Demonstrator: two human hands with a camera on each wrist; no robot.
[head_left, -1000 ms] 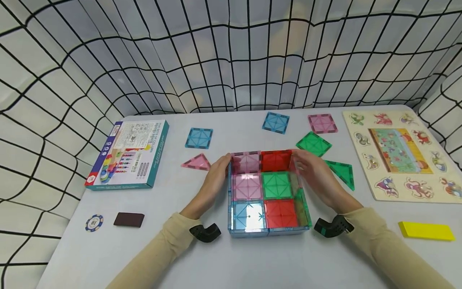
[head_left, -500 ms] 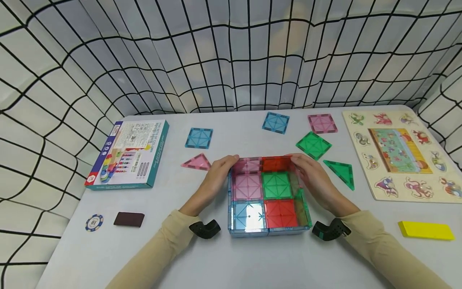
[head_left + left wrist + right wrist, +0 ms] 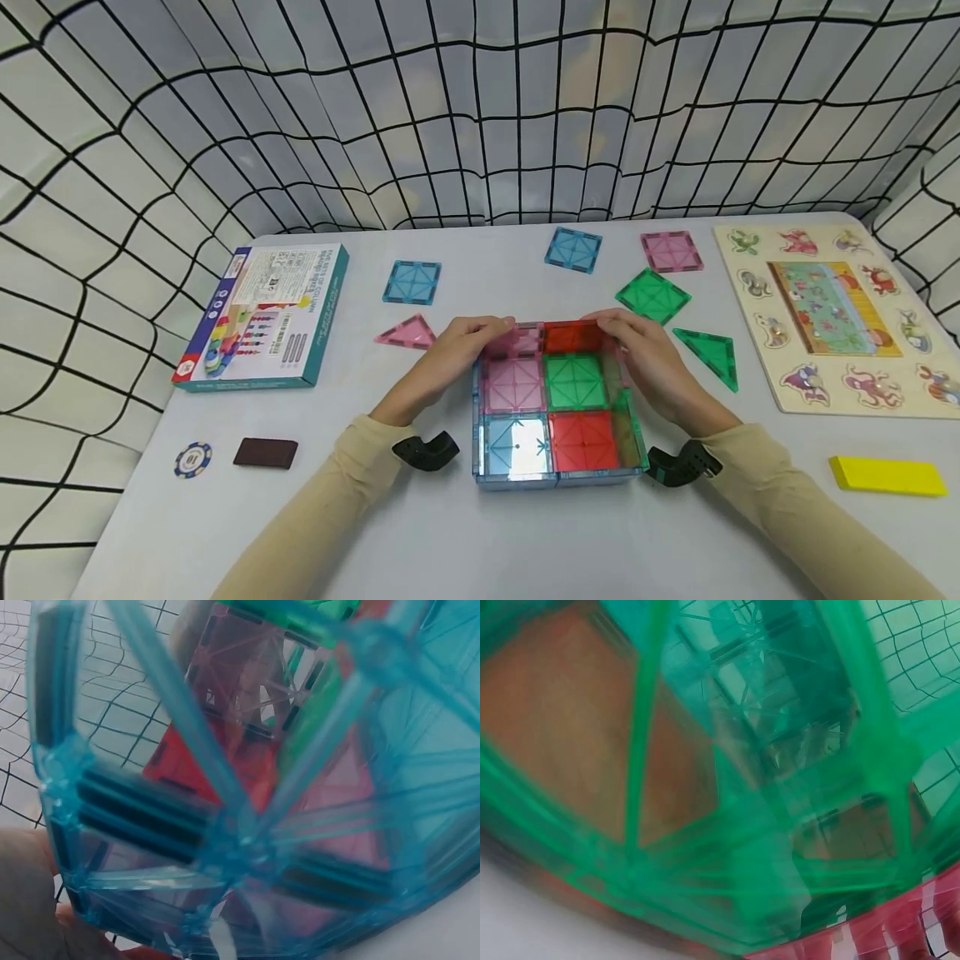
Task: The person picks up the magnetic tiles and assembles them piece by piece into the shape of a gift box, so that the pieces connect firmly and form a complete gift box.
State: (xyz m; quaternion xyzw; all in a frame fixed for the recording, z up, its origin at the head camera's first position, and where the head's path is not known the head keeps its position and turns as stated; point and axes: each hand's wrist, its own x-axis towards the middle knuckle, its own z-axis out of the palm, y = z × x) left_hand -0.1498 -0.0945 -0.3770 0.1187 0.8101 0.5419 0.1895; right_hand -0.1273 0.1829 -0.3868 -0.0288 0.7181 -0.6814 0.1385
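An open-topped box of see-through magnetic tiles (image 3: 517,482) stands in the middle of the table, with pink, green, blue and red tiles as its floor. My left hand (image 3: 450,358) pinches the top of the pink tile (image 3: 528,339) in the far wall. On that wall's right half, my right hand (image 3: 651,358) pinches the red tile (image 3: 566,337); some fingers are hidden behind it. Up close in the left wrist view is a blue side tile (image 3: 247,847), with fingers at lower left. A green side tile (image 3: 885,765) fills much of the right wrist view.
Loose tiles lie beyond the box: blue squares (image 3: 412,282), a pink triangle (image 3: 407,332), a pink square (image 3: 672,252), a green square (image 3: 652,295) and a green triangle (image 3: 708,357). A boxed toy (image 3: 262,317), poker chip (image 3: 192,460), dark block (image 3: 266,452), yellow block (image 3: 888,476) and puzzle board (image 3: 757,392) flank them.
Both hands have slid inward along the far wall, nearer each other. The wall's top edge sits slightly lower in the head view. The rest of the box has stayed in place.
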